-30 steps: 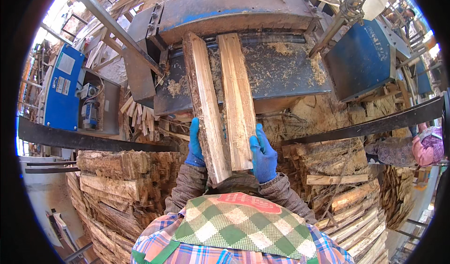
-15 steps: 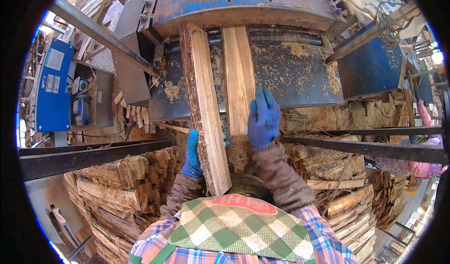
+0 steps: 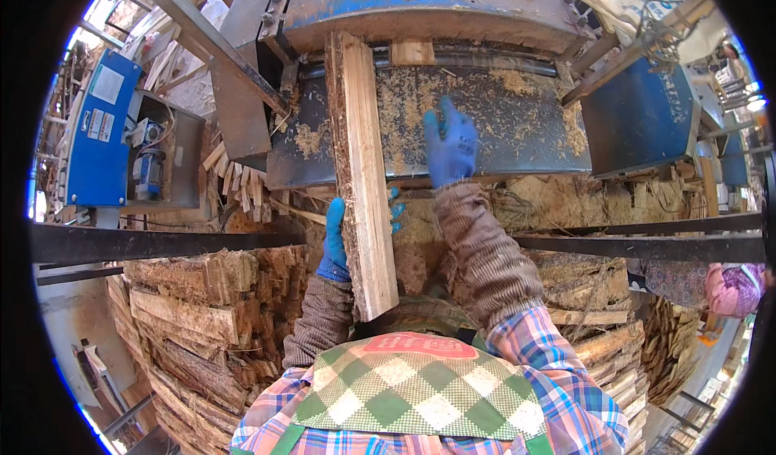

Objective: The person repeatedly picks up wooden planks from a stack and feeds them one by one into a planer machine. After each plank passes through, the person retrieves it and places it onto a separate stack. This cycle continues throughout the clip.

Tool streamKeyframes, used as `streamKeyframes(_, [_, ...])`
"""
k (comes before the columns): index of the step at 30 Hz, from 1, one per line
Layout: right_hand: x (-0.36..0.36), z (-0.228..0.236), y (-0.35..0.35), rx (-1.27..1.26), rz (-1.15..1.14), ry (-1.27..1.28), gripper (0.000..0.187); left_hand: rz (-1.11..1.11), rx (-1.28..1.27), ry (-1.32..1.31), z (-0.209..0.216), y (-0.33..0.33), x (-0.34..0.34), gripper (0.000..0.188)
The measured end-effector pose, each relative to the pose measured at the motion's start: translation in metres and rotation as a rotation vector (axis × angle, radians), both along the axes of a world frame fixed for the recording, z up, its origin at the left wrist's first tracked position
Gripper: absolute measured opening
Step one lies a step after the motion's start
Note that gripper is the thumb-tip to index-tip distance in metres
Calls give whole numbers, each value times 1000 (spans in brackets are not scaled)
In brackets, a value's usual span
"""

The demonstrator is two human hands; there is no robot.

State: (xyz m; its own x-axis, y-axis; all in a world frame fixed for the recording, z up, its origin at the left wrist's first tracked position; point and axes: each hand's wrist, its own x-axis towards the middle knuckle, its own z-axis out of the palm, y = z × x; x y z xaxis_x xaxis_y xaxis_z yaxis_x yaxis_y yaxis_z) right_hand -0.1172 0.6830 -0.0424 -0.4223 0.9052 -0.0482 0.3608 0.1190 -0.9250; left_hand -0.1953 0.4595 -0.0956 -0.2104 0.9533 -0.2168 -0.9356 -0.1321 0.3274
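Observation:
A long wooden plank (image 3: 368, 164) with rough bark along its left side runs from my body toward the machine's opening. My left hand (image 3: 335, 241), in a blue glove, is wrapped around it from below, thumb on the left side and fingertips showing on the right. Over the sawdust-strewn metal table (image 3: 517, 144), my right hand (image 3: 451, 146), also gloved, holds nothing; its fingers are apart and a little blurred. Beyond it, only the tail end of a second board (image 3: 412, 52) sticks out from under the machine's housing (image 3: 436, 23).
Tall stacks of rough planks stand at my left (image 3: 190, 309) and right (image 3: 602, 326), beside dark metal rails (image 3: 162, 249). A blue cabinet with a motor (image 3: 149, 168) is at far left. A person in pink (image 3: 734, 287) shows at the right edge.
The second board has slid forward into the machine until just its end shows. My right hand has come off its side and reached farther forward. The bark-edged plank stays in my left hand.

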Motion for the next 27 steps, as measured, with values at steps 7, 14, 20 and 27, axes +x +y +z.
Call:
streamKeyframes(7, [87,34,-156,120,659,39,79,257,-262,163,13,12,26,75])
streamKeyframes(14, [168,-36,-158,18,39,104,56,41,53,-107,-4,-18,16,68])
streamKeyframes(20, [131,-26,-136,49,23,140,50,147,81,-26,-44,-17,-11,75])
streamKeyframes(27, [85,-26,-83,285,-63,-128,37,96,195,-263,-57,-12,-12,81])
